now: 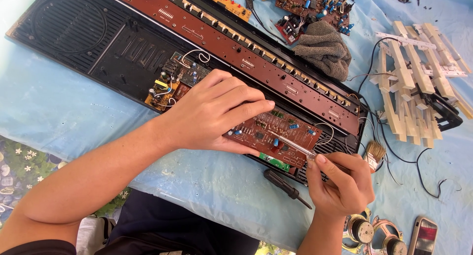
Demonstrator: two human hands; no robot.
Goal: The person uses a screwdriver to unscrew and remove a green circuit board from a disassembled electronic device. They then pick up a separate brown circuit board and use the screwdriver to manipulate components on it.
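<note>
On the blue cloth, the keyboard case (88, 48) lies open, its white keys (414, 77) already off. Left hand (212, 112) presses flat on the brown circuit board (276, 136). Right hand (340, 183) pinches a thin screwdriver (290, 145), tip on the board. Board not out yet.

An opened keyboard case (98, 43) lies diagonally across the bench (59, 107). A circuit board (276, 136) rests at its right end, under the left hand (212, 112). The right hand (340, 183), just right of the board, holds a tool (290, 144) over it. A screwdriver (286, 187) lies before the case. A stack of keys (414, 77) sits to the right, a cloth (322, 48) behind, 2 speakers (374, 233) at the near right.
</note>
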